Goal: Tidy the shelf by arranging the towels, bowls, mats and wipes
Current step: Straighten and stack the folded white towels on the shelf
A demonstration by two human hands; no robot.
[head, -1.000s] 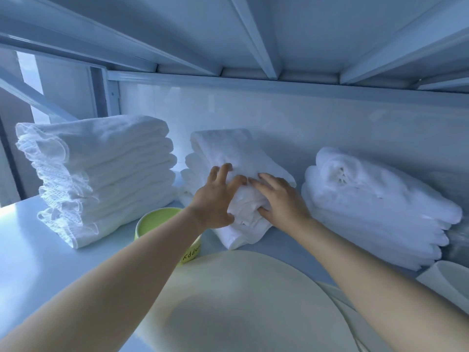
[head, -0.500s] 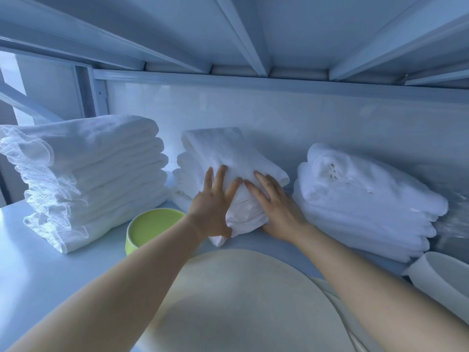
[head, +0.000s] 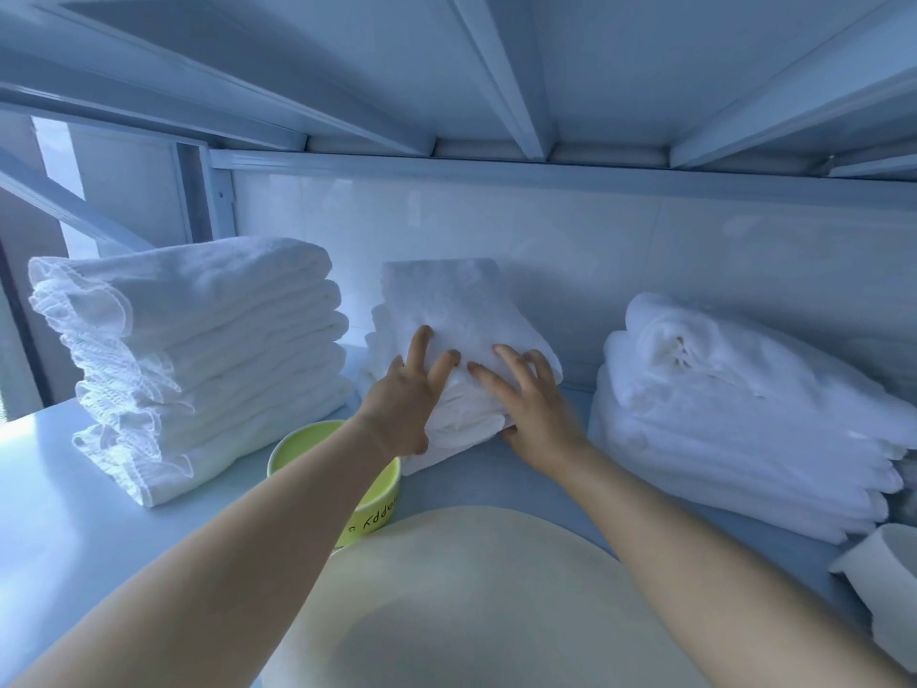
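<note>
Closest up there's a round cream mat [head: 471, 588] on the shelf [head: 59, 513]. Just behind it sits a green bowl [head: 293, 454] with black upside-down lettering, looks like "happy". Further back, left hand [head: 402, 409] and right hand [head: 536, 414] press on the front of the middle towel stack [head: 446, 300], each grip spread out, fingers fairly straight. More towel stacks sit left [head: 198, 350] and right [head: 744, 424].

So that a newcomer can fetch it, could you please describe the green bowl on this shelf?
On the pale shelf, find the tall stack of frilly-edged white towels at the left. Just in front of it to the right, beside the big round cream mat, stands a small bowl. It alone is lime green, with dark lettering on its side.
</note>
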